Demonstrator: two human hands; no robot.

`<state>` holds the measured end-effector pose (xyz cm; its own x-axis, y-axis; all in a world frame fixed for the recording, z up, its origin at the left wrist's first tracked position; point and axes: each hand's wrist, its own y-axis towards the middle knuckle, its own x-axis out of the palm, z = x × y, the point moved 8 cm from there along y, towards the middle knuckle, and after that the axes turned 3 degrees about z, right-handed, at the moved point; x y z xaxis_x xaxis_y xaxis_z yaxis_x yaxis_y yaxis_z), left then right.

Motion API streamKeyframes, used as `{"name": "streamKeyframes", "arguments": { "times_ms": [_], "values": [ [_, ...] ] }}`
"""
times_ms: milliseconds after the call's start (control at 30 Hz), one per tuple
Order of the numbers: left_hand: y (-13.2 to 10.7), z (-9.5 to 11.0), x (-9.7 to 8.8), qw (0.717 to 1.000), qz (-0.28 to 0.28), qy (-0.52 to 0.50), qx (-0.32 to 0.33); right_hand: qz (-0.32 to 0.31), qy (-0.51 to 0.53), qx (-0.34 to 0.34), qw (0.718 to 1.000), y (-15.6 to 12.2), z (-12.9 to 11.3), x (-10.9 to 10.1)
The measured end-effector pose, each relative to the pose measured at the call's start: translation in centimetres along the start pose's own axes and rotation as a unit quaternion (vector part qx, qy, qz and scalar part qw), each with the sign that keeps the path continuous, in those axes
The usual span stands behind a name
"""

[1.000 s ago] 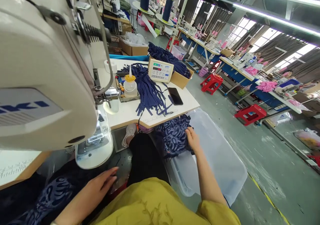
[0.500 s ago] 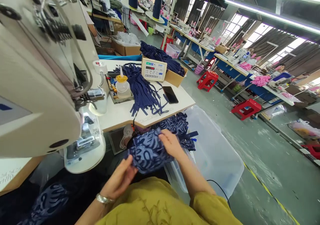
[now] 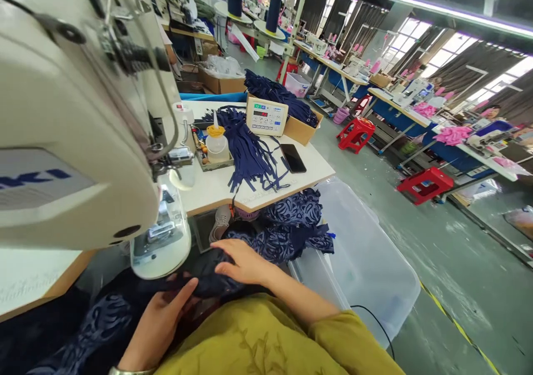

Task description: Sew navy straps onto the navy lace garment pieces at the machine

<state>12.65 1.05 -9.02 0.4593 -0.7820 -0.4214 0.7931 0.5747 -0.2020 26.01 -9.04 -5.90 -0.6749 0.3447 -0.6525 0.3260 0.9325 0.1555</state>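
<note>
Low in front of my lap, my left hand (image 3: 160, 319) has its thumb over a dark navy cloth (image 3: 204, 283), its fingers partly hidden beneath. Just right of it, my right hand (image 3: 241, 261) lies over the same dark cloth, thumb and forefinger apart. Patterned navy fabric pieces (image 3: 291, 211) are heaped at the near side of a clear plastic bin (image 3: 366, 253). More patterned navy fabric (image 3: 106, 316) hangs at the lower left. The sewing machine's rounded bed (image 3: 164, 253) stands just beyond my left hand.
The sewing machine head (image 3: 75, 158) fills the left side. On the white table (image 3: 212, 189) are navy straps (image 3: 250, 153), a phone (image 3: 293, 158), a control panel (image 3: 266, 116) and an oil bottle (image 3: 216, 144). Red stools (image 3: 425, 185) stand across the aisle.
The patterned navy piece has left my hands, and the heap beside the bin looks larger. Both hands have moved left and down to dark cloth; the view has turned slightly left.
</note>
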Motion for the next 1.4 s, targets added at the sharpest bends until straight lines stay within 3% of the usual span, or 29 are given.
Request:
{"name": "streamKeyframes", "arguments": {
  "times_ms": [67,167,267,367,533,600,633,700,767,800,900,1033,1200,1400],
  "values": [
    [-0.6,1.1,-0.8,0.999,-0.020,-0.002,-0.030,-0.071,0.062,-0.043,0.995,0.5,-3.8,0.2],
    [-1.9,3.3,-2.5,0.997,-0.039,-0.002,-0.072,-0.118,0.140,-0.004,0.983,0.8,-7.1,-0.9],
    [-3.4,7.1,-4.6,0.998,-0.010,-0.049,-0.024,-0.077,0.196,0.033,0.977,0.9,-9.4,-3.2],
    [-4.1,9.7,-5.6,0.997,0.006,-0.081,0.005,-0.041,0.197,0.017,0.979,1.4,-11.4,-4.8],
    [-4.0,9.9,-7.0,0.999,0.045,-0.028,0.004,0.071,0.129,0.039,0.988,3.3,-11.3,-6.0],
    [-4.2,10.5,-8.0,0.990,0.099,0.073,0.072,0.093,0.106,0.060,0.988,4.1,-10.5,-6.0],
    [-4.6,11.5,-8.5,0.970,0.144,0.136,0.138,0.096,0.099,0.069,0.988,4.5,-10.1,-5.9],
    [-6.0,14.1,-8.7,0.891,0.229,0.257,0.297,0.091,0.093,0.082,0.988,5.2,-9.5,-5.5],
    [-6.9,15.8,-7.6,0.801,0.257,0.350,0.412,0.077,0.105,0.085,0.988,5.7,-9.0,-5.2],
    [-6.9,16.2,-7.0,0.771,0.252,0.384,0.441,0.072,0.116,0.084,0.987,5.9,-8.9,-5.1],
    [-5.9,16.6,-6.4,0.743,0.239,0.430,0.453,0.075,0.153,0.070,0.983,6.1,-8.3,-5.5],
    [-5.5,16.1,-6.6,0.758,0.237,0.421,0.437,0.061,0.149,0.011,0.987,5.6,-8.2,-6.1],
    [-5.6,14.6,-6.1,0.780,0.246,0.411,0.401,0.061,0.063,-0.053,0.995,5.6,-8.9,-6.3],
    [-5.4,13.6,-5.7,0.775,0.292,0.425,0.366,0.025,-0.008,-0.096,0.995,7.5,-10.1,-6.0]
  ]
}}
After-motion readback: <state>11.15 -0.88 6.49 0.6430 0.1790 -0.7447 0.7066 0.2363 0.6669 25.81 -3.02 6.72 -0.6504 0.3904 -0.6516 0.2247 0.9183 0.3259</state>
